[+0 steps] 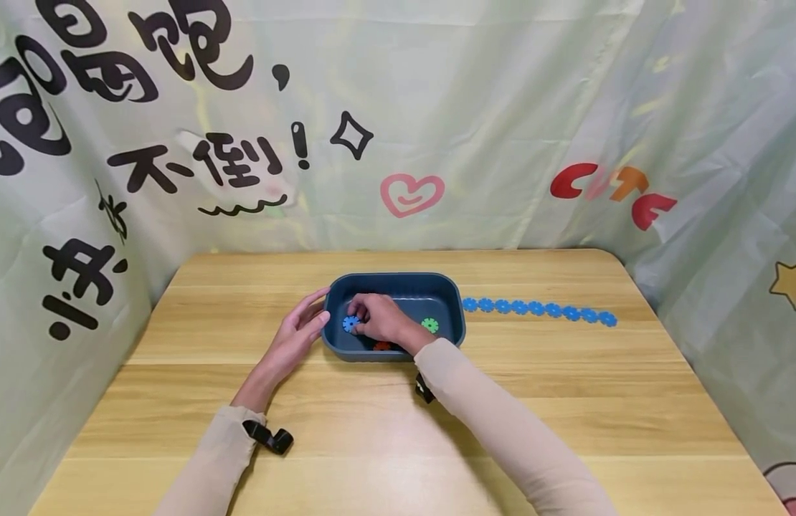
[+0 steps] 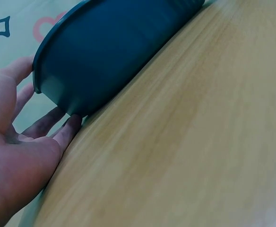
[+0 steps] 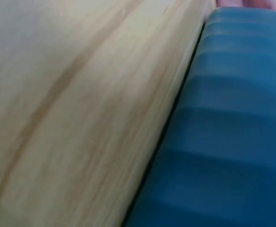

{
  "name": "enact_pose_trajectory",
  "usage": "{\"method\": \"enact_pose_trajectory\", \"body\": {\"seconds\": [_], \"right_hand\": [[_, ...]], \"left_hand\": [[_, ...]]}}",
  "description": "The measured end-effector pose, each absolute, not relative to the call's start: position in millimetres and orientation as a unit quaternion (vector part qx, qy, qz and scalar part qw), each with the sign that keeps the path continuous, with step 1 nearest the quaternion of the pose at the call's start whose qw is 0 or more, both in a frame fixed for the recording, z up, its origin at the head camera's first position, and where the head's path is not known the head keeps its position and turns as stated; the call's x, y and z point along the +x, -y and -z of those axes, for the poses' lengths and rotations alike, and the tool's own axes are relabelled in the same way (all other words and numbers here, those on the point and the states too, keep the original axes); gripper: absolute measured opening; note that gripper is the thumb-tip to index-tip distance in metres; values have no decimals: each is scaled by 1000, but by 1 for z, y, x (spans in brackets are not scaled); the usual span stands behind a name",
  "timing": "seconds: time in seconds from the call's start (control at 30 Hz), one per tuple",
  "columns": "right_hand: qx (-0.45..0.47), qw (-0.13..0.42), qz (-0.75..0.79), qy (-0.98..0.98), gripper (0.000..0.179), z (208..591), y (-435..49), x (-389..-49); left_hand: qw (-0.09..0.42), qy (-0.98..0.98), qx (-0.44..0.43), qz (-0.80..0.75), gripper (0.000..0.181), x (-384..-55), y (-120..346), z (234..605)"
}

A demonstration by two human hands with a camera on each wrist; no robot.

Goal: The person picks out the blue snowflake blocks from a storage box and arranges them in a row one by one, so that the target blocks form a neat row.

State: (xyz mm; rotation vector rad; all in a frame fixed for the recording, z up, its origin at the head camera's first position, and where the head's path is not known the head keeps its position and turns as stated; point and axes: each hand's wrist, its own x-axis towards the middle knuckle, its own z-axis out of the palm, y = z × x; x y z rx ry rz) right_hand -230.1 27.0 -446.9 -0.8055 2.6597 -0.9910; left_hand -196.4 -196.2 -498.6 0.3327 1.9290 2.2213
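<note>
A dark blue plastic bin stands on the wooden table. My right hand reaches down into it, thumb and fingertips pinching the edge of a blue notched disc near the left end. A green notched disc lies in the bin to the right of this hand, and a red one shows partly under the wrist. At the bin's left end, my left hand rests with its fingers spread and fairly straight against the wall and rim. The left wrist view shows those fingers along the bin's outside.
Several blue notched discs form a line on the table, running right from the bin's right end. A printed cloth hangs behind and along both sides. The right wrist view holds mostly the bin's ribbed side.
</note>
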Motion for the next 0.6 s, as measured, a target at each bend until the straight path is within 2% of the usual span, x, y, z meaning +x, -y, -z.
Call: {"method": "enact_pose_trajectory", "body": {"seconds": [0.37,0.6], "right_hand": [[-248,123,427,-861,15,441,-39,-228],[-204,180,514,-814,18,437,-45,-225]], "left_hand": [[94,-648,110,-748,54,-196,195,499],[93,-653,100,-745,55,-196,196,500]]}}
